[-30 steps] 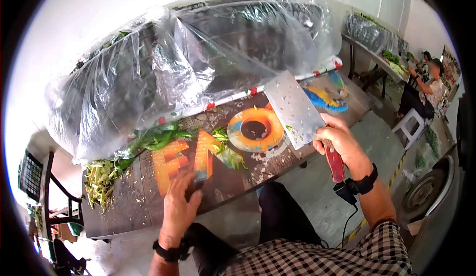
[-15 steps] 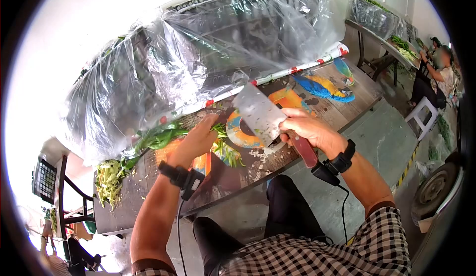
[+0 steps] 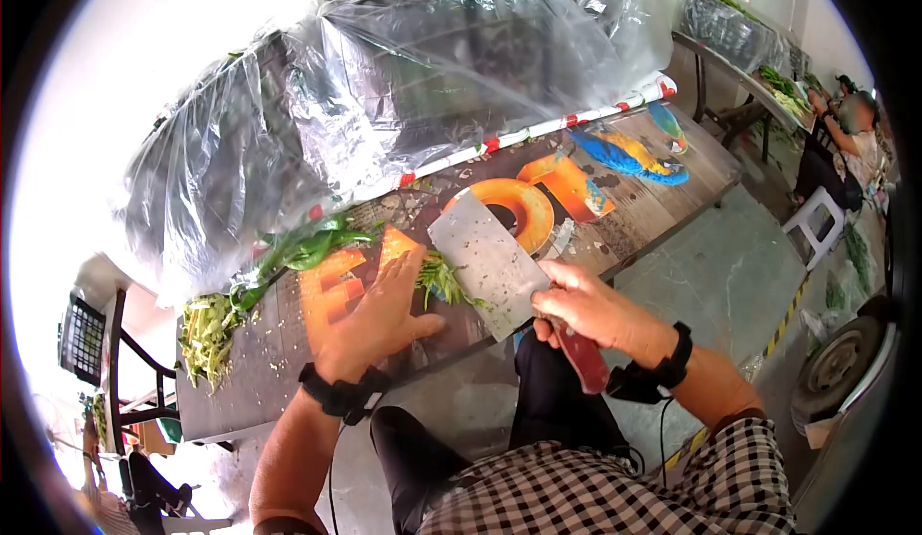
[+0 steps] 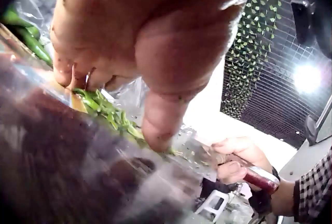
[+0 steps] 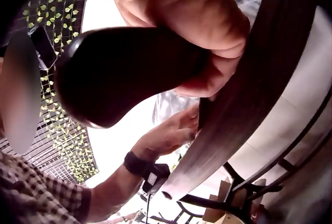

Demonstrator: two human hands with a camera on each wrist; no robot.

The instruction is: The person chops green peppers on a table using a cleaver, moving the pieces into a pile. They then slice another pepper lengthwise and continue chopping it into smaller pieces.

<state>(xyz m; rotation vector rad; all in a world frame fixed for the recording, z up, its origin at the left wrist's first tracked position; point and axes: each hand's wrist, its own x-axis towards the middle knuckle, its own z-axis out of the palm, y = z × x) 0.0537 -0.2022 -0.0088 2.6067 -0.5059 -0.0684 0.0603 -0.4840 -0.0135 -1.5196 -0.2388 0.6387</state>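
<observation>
In the head view my right hand (image 3: 595, 314) grips the red handle of a cleaver (image 3: 488, 264), its wide blade flecked with green bits and lying low over the front of the table. Beside the blade's left edge is a small heap of cut greens (image 3: 444, 279). My left hand (image 3: 370, 328) lies just left of that heap, fingers stretched out and thumb pointing toward the blade. From the left wrist view, the cut greens (image 4: 111, 114) show close beneath the palm and thumb. The right wrist view shows the dark underside of the cleaver's handle (image 5: 129, 73) in the fist.
Long green peppers (image 3: 322, 245) lie behind my left hand, and a pile of pale chopped pieces (image 3: 206, 333) sits at the table's left end. Plastic sheeting (image 3: 461, 55) covers crates along the back. A seated person (image 3: 850, 141) works at another table, near a white stool (image 3: 816, 226).
The cleaver has come down and toward my body, now beside the cut greens. My left hand went forward to the table, then drew back slightly with its fingers spread flat.
</observation>
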